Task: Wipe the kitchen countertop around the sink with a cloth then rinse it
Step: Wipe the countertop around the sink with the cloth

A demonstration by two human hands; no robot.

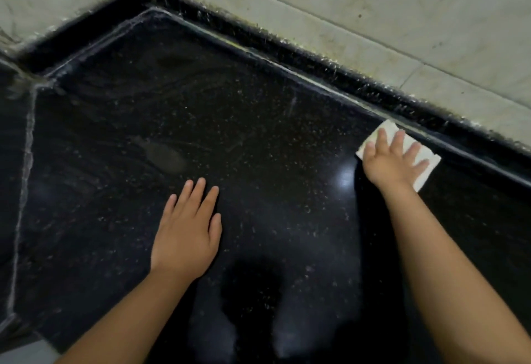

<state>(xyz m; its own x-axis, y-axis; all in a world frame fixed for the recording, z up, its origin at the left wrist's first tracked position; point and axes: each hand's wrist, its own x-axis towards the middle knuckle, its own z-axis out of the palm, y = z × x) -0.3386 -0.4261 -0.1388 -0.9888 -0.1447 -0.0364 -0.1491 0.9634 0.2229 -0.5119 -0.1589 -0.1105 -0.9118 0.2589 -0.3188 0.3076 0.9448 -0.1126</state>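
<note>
A black speckled stone countertop (201, 122) fills the view, with wet smears and streaks across it. A white folded cloth (425, 168) lies flat on it at the right, close to the raised back strip. My right hand (393, 159) presses on the cloth with fingers spread, covering most of it. My left hand (188, 231) rests flat on the bare countertop near the middle, fingers slightly apart, holding nothing. No sink is in view.
A raised black stone strip (287, 45) runs along the back edge under a pale tiled wall (373, 10). A grout seam (27, 162) crosses the counter at the left. The corner where the two walls meet is at the upper left.
</note>
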